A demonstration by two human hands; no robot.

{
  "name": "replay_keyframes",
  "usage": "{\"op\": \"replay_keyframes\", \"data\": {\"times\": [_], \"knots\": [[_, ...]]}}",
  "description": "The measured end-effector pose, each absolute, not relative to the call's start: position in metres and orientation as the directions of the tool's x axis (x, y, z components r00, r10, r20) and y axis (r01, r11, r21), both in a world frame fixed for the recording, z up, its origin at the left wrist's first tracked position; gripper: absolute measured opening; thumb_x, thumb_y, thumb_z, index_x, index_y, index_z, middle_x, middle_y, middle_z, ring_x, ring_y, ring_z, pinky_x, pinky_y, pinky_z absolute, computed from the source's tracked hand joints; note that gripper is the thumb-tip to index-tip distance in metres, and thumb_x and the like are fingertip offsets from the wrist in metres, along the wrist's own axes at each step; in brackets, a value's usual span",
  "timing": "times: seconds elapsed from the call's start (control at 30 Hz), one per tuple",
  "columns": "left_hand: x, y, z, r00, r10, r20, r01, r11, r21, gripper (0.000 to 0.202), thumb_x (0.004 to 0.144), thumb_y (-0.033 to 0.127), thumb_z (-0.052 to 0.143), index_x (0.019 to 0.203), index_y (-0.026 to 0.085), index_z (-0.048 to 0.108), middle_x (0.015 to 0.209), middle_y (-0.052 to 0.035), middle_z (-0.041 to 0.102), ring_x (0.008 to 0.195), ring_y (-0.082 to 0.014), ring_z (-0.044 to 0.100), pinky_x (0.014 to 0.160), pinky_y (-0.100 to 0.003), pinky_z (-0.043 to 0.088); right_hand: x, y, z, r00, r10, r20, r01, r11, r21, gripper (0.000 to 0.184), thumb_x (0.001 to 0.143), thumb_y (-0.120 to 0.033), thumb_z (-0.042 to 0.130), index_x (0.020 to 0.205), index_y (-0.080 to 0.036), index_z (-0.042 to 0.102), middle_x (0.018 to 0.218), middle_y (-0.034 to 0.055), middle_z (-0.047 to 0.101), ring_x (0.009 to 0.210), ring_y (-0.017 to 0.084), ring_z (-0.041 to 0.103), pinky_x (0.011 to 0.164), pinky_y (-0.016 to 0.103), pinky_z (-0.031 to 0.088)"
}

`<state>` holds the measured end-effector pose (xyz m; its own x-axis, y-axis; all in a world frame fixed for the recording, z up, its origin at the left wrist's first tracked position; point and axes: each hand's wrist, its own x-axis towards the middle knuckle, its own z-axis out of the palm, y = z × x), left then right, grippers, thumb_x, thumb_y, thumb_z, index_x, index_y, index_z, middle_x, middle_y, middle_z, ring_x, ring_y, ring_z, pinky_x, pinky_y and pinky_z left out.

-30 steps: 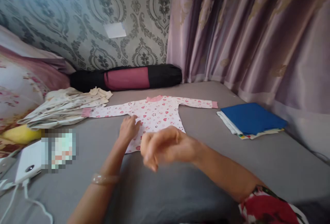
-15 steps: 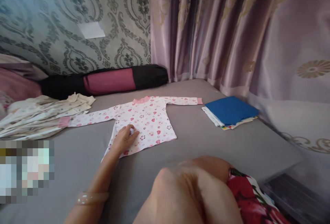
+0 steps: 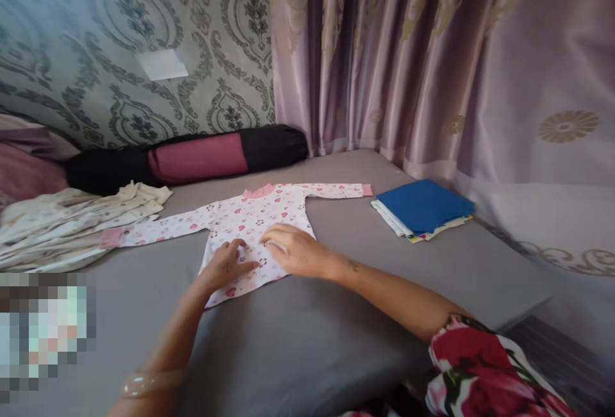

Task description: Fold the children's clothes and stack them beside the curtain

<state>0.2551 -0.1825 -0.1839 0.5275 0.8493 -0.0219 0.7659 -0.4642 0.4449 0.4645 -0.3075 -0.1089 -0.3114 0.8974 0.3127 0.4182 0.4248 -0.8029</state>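
A child's long-sleeved shirt [image 3: 283, 212], white with pink hearts and flowers and pink collar and cuffs, lies spread flat, sleeves out to both sides. My left hand [image 3: 225, 265] rests on its lower left part, thumb and fingers apart. Over the lower middle, close by, is my right hand [image 3: 298, 252], its fingers bent and the thumb apart from them. Neither hand visibly holds any cloth. Part of the shirt's lower right side is covered by my right hand.
The shirt lies on a grey bed sheet [image 3: 336, 334]. A folded blue cloth [image 3: 423, 205] tops a small stack on the right. Cream patterned clothing [image 3: 81, 218] lies crumpled at left. Behind are a black and maroon long bag [image 3: 196, 159], the wall and a curtain [image 3: 384, 84].
My right hand has come from low in front of me onto the shirt beside my left hand. The left hand stays on the shirt. The view has shifted slightly.
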Motion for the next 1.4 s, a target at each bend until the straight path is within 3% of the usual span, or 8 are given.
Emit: {"op": "replay_keyframes", "data": {"times": [0.1,0.2,0.6,0.8,0.9,1.07,1.27,1.4], "knots": [[0.257,-0.188,-0.185,0.575,0.818,0.016,0.779,-0.553,0.296,0.060,0.071,0.059,0.064,0.115,0.019,0.060,0.117,-0.0149,0.059,0.110,-0.0315,0.054,0.096,-0.043,0.040,0.497,-0.289,-0.146,-0.262,0.936,0.234,0.817,0.344,-0.462,0.041,0.098,-0.029,0.036,0.130,-0.011,0.053,0.142,0.0175,0.046,0.138,0.026,0.032,0.116,0.048,0.014],[0.260,-0.194,-0.192,0.621,0.782,0.064,0.756,-0.618,0.215,0.061,0.082,0.056,0.053,0.131,0.020,0.051,0.143,-0.0149,0.046,0.133,-0.0325,0.037,0.107,-0.046,0.032,0.514,-0.287,-0.173,-0.266,0.956,0.120,0.910,0.290,-0.295,0.056,0.099,-0.040,0.031,0.143,-0.008,0.038,0.154,0.0178,0.028,0.145,0.026,0.017,0.118,0.047,0.007],[0.258,-0.196,-0.205,0.647,0.761,-0.041,0.762,-0.648,0.001,0.071,0.094,0.056,0.024,0.148,0.010,0.031,0.155,-0.0168,0.028,0.144,-0.0323,0.022,0.113,-0.050,0.024,0.522,-0.286,-0.185,-0.266,0.961,-0.075,0.890,0.215,-0.403,0.069,0.096,-0.054,0.028,0.151,-0.013,0.026,0.158,0.0130,0.012,0.146,0.028,0.007,0.117,0.052,0.003],[0.274,-0.169,-0.167,0.655,0.750,-0.090,0.756,-0.652,0.062,0.050,0.093,0.050,0.030,0.117,0.020,0.061,0.120,-0.0131,0.063,0.109,-0.0299,0.058,0.089,-0.041,0.045,0.583,-0.249,-0.162,-0.228,0.972,0.054,0.670,0.197,-0.716,0.041,0.094,-0.034,0.040,0.126,-0.019,0.061,0.128,0.0081,0.062,0.117,0.020,0.058,0.101,0.035,0.042],[0.296,-0.148,-0.155,0.590,0.801,-0.107,0.807,-0.581,0.102,0.040,0.093,0.041,0.033,0.094,0.020,0.067,0.100,-0.0119,0.069,0.093,-0.0273,0.063,0.077,-0.036,0.046,0.645,-0.230,-0.151,0.047,0.991,0.127,0.807,0.038,-0.589,0.030,0.090,-0.023,0.046,0.108,-0.019,0.070,0.114,0.0067,0.070,0.108,0.021,0.062,0.096,0.033,0.044],[0.353,-0.112,-0.161,0.660,0.751,0.020,0.716,-0.637,0.285,0.029,0.089,0.027,0.040,0.083,0.019,0.068,0.092,-0.0088,0.071,0.086,-0.0216,0.065,0.075,-0.031,0.047,0.737,-0.216,-0.148,0.468,0.872,-0.144,0.861,-0.486,-0.147,0.035,0.088,-0.015,0.049,0.118,-0.015,0.067,0.123,0.0156,0.064,0.113,0.028,0.059,0.092,0.034,0.044],[0.428,-0.074,-0.181,0.729,0.666,0.158,0.532,-0.696,0.482,0.026,0.083,0.019,0.052,0.102,0.016,0.069,0.107,-0.0088,0.070,0.092,-0.0193,0.065,0.084,-0.030,0.050,0.771,-0.204,-0.156,0.508,0.830,-0.232,0.838,-0.538,-0.089,0.038,0.080,-0.011,0.057,0.116,-0.016,0.068,0.115,0.0156,0.068,0.103,0.026,0.064,0.080,0.030,0.049],[0.463,-0.061,-0.195,0.682,0.697,0.223,0.536,-0.684,0.495,0.027,0.085,0.019,0.052,0.106,0.015,0.068,0.110,-0.0102,0.069,0.097,-0.0206,0.064,0.091,-0.033,0.049,0.780,-0.200,-0.153,0.521,0.806,-0.282,0.824,-0.561,-0.080,0.014,0.078,-0.017,0.062,0.085,-0.013,0.074,0.080,0.0112,0.071,0.079,0.023,0.067,0.065,0.028,0.049]]}}
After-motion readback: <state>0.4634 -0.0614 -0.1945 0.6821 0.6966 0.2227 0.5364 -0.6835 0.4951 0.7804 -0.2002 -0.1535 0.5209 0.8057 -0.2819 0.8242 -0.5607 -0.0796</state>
